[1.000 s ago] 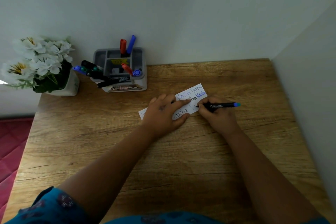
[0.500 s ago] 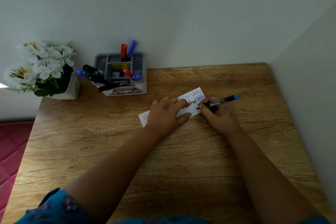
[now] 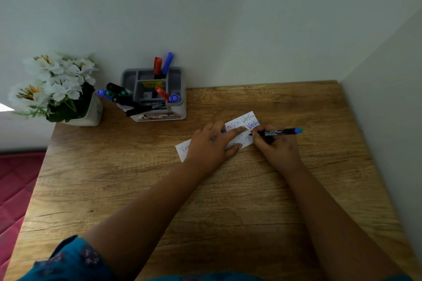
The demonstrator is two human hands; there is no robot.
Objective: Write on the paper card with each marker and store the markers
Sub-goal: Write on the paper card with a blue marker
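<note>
We see the paper card (image 3: 245, 121), a thin white strip, lying flat and slanted on the wooden surface (image 3: 228, 201), toward its far right part. We can read "Varsha" on it a few times, in thin pen near the top edge, and in blue at the right end; more words sit under the hand and we cannot read them. Our left hand (image 3: 211, 143) lies flat on the card with straight fingers and presses it down. Our right hand (image 3: 277, 147) has its fingers curled around a black marker (image 3: 277, 132) with a blue-green end, and the tip touches the card's right part. The marker has small white print on its side, too tiny to read. Behind the card, near the wall, stands a gray plastic holder (image 3: 177, 107) with boxy parts inside. Red, blue, green and black markers (image 3: 162, 66) stick out of it, some upright and some leaning left. It has a yellow label we cannot read. To its left sits a white pot of white flowers (image 3: 52, 84). The surface shows brown wood grain.
</note>
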